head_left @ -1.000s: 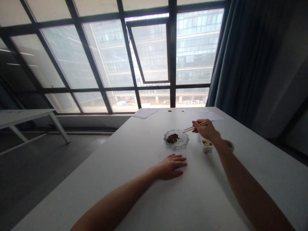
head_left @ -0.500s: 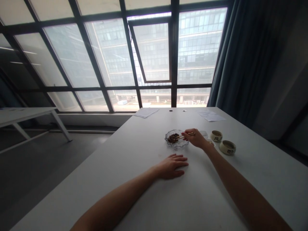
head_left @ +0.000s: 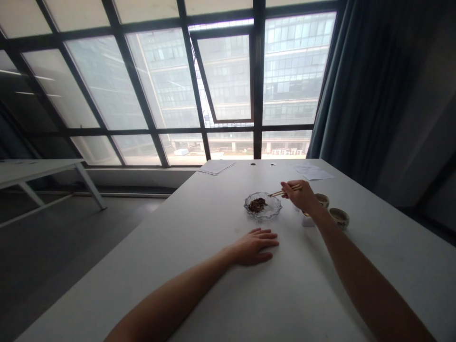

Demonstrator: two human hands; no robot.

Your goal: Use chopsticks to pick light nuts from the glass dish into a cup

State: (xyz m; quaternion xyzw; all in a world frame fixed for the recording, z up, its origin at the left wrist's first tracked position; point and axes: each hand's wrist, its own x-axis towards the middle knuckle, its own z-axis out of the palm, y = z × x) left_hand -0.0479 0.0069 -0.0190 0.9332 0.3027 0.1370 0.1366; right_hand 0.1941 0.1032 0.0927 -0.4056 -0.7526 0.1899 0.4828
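Observation:
My right hand [head_left: 296,194] is closed round a pair of chopsticks [head_left: 280,193], whose tips hover over the right rim of a clear glass dish [head_left: 273,209]. Small dark brown dried pieces [head_left: 257,204] are heaped in the dish's left half. Whether the tips pinch a piece is too small to tell. My left hand [head_left: 253,247] lies flat on the white table in front of the dish, fingers spread, holding nothing. Beyond my right wrist are two pale ceramic cups [head_left: 339,217], partly covered by my forearm. A small clear container [head_left: 308,220] shows beneath that wrist, mostly hidden.
White paper sheets [head_left: 216,166] lie at the table's far left corner, and more papers [head_left: 313,171] at the far right. Two small round spots, one dark [head_left: 252,164], mark the far edge. Another white table [head_left: 39,170] stands to the left. Windows and a dark curtain [head_left: 342,109] rise behind.
My right hand has lifted the chopsticks out of the brown pieces and moved right and slightly up, now covering more of the cups. My left hand stays in place.

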